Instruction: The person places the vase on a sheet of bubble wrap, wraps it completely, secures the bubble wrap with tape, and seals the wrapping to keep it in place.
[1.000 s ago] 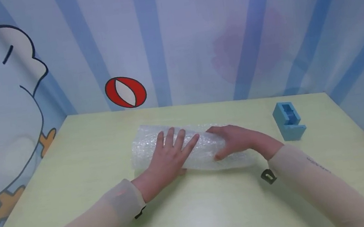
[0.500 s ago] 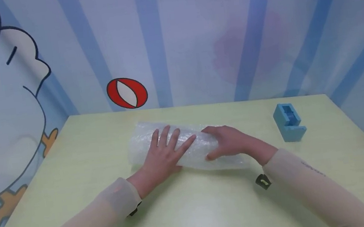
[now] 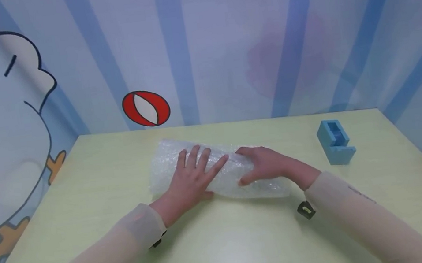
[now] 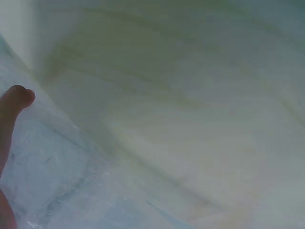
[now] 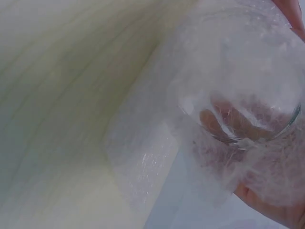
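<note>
A roll of clear bubble wrap point(image 3: 229, 182) lies slantwise on the table. My left hand point(image 3: 188, 185) rests on its left half, fingers spread and straight across the top, thumb at the near side. Its thumb point(image 4: 19, 98) shows against the film in the left wrist view. My right hand point(image 3: 265, 163) grips the right half, fingers over the far side and thumb on the near side. In the right wrist view, the curved rim of a clear glass point(image 5: 238, 139) shows inside the wrap, with fingers seen through it. The rest of the glass is hidden.
A light-blue block-shaped holder point(image 3: 336, 144) with a notch stands at the table's back right. The pale yellow table point(image 3: 226, 245) meets a printed, striped wall point(image 3: 220, 50) at its back edge. Loose film point(image 5: 143, 162) flares from the roll's right end.
Both hands and the bubble wrap have shifted slightly left, mostly in the first half second. The roll's left end sits a little farther back. The blue holder stays put.
</note>
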A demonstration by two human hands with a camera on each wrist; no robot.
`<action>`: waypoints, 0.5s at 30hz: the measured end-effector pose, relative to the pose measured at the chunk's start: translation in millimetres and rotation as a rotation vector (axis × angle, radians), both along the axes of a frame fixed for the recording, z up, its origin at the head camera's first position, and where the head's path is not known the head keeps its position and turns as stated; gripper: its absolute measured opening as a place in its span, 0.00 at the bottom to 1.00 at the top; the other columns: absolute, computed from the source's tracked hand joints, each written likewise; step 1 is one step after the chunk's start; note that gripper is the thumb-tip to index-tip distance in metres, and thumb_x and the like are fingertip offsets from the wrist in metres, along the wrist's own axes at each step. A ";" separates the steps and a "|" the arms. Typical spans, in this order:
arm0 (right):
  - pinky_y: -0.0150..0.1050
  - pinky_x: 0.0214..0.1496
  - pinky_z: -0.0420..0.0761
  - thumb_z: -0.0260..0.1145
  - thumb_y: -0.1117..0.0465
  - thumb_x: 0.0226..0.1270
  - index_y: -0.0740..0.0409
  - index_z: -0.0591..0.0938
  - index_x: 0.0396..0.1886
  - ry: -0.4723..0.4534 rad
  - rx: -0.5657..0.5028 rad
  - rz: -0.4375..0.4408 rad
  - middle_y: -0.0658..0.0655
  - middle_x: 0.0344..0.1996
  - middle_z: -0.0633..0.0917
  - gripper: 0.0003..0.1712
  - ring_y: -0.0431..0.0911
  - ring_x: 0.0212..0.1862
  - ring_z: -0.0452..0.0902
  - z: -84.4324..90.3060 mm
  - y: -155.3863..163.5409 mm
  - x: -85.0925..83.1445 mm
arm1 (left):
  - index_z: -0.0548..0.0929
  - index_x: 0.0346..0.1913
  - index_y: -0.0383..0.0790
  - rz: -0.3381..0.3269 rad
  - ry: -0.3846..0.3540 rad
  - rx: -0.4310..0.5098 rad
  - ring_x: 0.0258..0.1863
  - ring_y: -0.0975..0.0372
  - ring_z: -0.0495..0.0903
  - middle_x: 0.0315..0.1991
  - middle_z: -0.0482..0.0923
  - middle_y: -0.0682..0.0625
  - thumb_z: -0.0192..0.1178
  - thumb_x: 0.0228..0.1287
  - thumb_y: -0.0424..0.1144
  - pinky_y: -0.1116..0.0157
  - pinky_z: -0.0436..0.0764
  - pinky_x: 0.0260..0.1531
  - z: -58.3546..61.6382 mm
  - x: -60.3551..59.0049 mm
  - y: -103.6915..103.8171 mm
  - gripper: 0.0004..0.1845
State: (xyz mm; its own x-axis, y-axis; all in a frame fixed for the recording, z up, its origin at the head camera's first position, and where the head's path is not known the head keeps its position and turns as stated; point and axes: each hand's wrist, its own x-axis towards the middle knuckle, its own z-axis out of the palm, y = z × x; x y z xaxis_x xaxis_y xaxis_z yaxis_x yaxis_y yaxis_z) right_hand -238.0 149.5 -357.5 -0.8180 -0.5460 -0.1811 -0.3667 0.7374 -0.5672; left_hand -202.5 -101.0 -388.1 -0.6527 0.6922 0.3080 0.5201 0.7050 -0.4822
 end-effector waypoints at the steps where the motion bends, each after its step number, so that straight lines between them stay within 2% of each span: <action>1: 0.57 0.67 0.77 0.74 0.45 0.58 0.61 0.69 0.74 0.002 0.003 0.006 0.63 0.67 0.79 0.48 0.57 0.64 0.78 0.6 0.2 -0.5 | 0.60 0.78 0.56 0.004 -0.006 0.002 0.70 0.43 0.70 0.69 0.71 0.41 0.74 0.47 0.69 0.42 0.75 0.66 0.4 -0.1 -0.1 0.57; 4: 0.56 0.66 0.77 0.73 0.45 0.58 0.61 0.69 0.74 -0.007 0.003 0.014 0.63 0.66 0.80 0.48 0.56 0.63 0.79 1.3 0.9 -2.8 | 0.60 0.79 0.56 0.012 -0.022 0.005 0.71 0.43 0.70 0.70 0.71 0.41 0.75 0.47 0.68 0.42 0.75 0.67 1.1 -0.8 -0.4 0.57; 8: 0.57 0.68 0.76 0.73 0.45 0.58 0.62 0.67 0.75 -0.044 -0.009 0.011 0.64 0.68 0.78 0.49 0.58 0.66 0.76 1.0 1.8 -5.5 | 0.59 0.79 0.54 0.009 -0.042 0.000 0.71 0.42 0.70 0.71 0.71 0.40 0.74 0.48 0.68 0.41 0.75 0.67 3.1 -1.9 -0.5 0.57; 10: 0.58 0.71 0.74 0.72 0.46 0.58 0.64 0.65 0.76 -0.086 -0.028 0.002 0.65 0.71 0.76 0.51 0.60 0.70 0.73 0.8 2.1 -6.4 | 0.59 0.79 0.54 0.009 -0.060 -0.016 0.71 0.42 0.69 0.71 0.70 0.40 0.74 0.48 0.69 0.40 0.74 0.67 5.9 -2.8 -1.1 0.58; 15: 0.60 0.78 0.65 0.71 0.47 0.60 0.68 0.58 0.79 -0.184 -0.071 -0.020 0.68 0.76 0.67 0.55 0.63 0.78 0.63 1.5 4.2 -8.9 | 0.57 0.80 0.55 0.002 -0.158 -0.040 0.73 0.42 0.66 0.74 0.68 0.41 0.73 0.49 0.69 0.37 0.71 0.69 15.5 -7.2 -4.6 0.58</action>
